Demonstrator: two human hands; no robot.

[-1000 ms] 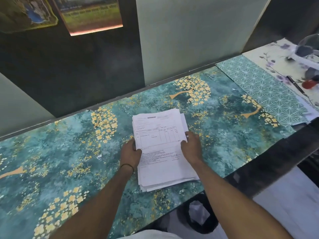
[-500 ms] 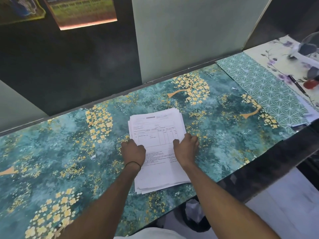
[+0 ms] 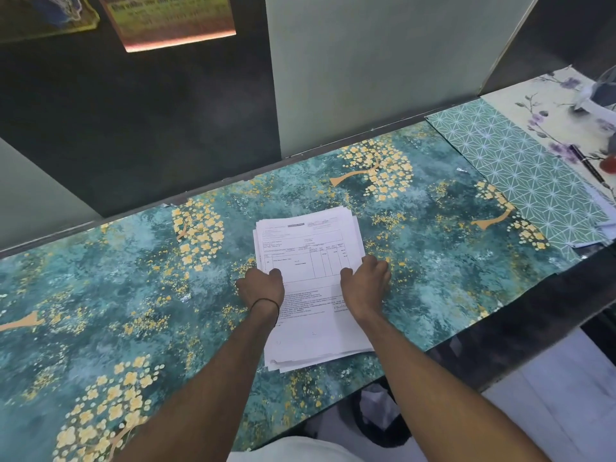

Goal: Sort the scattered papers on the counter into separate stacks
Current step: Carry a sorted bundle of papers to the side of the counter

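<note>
The left hand (image 3: 261,288) and right hand (image 3: 365,284) gripped the paper stack (image 3: 308,243) at opposite edges on the counter (image 3: 126,295), fingers curled, thumbs on top, apparently to square the sheets.

Soft, even light falls on the counter (image 3: 433,261); the wall (image 3: 133,128) behind is dim. The lower edge of the poster (image 3: 173,21) glares. Straight lines bow outward; the far right corner blurs.

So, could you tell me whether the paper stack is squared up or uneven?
Uneven: the paper stack lies flat, but sheet edges stagger at its near and far ends.
</note>
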